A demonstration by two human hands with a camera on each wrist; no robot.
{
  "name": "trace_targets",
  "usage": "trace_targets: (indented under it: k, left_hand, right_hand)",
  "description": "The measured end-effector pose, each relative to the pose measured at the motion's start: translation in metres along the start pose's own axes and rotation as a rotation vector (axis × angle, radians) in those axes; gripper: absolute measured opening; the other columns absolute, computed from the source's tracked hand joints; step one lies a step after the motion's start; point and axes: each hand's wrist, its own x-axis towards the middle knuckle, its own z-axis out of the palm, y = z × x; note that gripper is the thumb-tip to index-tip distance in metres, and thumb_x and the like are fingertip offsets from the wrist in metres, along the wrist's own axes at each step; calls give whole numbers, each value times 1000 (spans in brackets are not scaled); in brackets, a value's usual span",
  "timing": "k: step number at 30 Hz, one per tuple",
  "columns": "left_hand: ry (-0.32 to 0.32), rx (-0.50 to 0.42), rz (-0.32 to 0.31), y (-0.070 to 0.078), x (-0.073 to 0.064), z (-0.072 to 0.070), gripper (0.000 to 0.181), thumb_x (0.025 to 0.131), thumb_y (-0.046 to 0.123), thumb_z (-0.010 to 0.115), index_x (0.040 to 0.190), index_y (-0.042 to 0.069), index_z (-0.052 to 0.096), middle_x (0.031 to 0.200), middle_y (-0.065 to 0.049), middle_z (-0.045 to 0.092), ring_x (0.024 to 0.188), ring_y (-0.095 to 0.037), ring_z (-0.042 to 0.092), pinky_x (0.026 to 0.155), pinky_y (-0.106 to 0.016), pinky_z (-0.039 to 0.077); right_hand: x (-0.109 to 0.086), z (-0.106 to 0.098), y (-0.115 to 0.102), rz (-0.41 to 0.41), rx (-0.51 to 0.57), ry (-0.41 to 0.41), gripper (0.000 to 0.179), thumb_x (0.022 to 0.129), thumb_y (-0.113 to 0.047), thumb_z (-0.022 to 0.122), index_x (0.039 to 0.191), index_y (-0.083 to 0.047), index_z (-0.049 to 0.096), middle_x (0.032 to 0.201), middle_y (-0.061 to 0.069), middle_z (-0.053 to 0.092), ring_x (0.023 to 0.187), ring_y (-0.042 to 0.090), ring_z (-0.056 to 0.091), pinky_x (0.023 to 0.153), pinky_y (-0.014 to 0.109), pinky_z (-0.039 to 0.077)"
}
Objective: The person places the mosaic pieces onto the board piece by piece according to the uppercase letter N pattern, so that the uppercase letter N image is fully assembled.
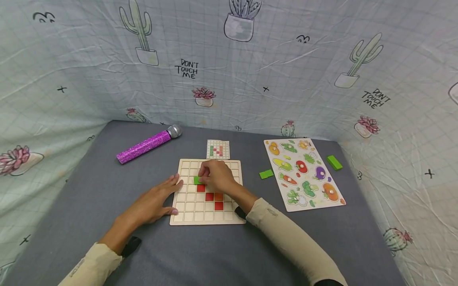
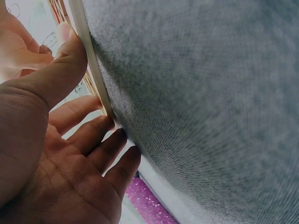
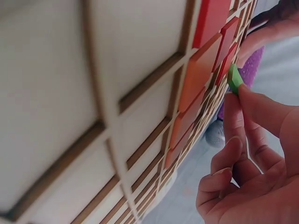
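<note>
A wooden grid board (image 1: 186, 218) lies flat on the table, with red tiles (image 1: 209, 196) and orange tiles (image 3: 200, 70) set in its squares. Over the upper left part of the grid, my right hand (image 1: 217, 175) pinches a small green tile (image 3: 235, 78) between thumb and fingers. In the right wrist view that tile is tilted at the board's surface; whether it touches a square I cannot tell. My left hand (image 1: 154, 202) rests at the board's left edge, thumb and fingers spread, fingertips touching the rim. The right hand hides part of the grid.
Just behind the board lies a small pattern card (image 1: 218, 149). A glittery purple microphone (image 1: 144, 147) is at the back left. To the right are a flat green piece (image 1: 266, 174), a vegetable puzzle board (image 1: 304, 174) and a green block (image 1: 334, 163). Printed cloth (image 1: 229, 79) hangs behind.
</note>
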Motion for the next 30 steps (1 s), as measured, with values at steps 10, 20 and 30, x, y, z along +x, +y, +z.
trace_targets:
  k: [10, 20, 30]
  left_hand:
    - [4, -2, 12, 0, 1, -1, 90, 84, 24, 90, 158, -2, 46, 170, -26, 34, 156, -49, 36, 120, -66, 39]
    - [0, 1, 8, 1, 0, -1, 90, 84, 26, 90, 158, -2, 46, 170, -26, 34, 156, -48, 36, 119, -66, 40]
    - [2, -4, -13, 1, 0, 0, 92, 82, 25, 91, 158, -1, 46, 171, -25, 33, 157, -48, 36, 119, -66, 40]
  right_hand:
    - [11, 9, -12, 28, -77, -5, 16, 92, -17, 85, 83, -21, 72, 73, -8, 66, 66, 7, 59, 57, 23, 45]
    - [17, 13, -14, 33, -119, -20, 20, 93, -16, 82, 78, -22, 70, 69, -8, 65, 66, 8, 59, 56, 26, 45]
    - [18, 8, -10, 0, -126, -62, 14, 90, -8, 77, 84, -20, 77, 73, -8, 69, 68, 8, 60, 56, 24, 46]
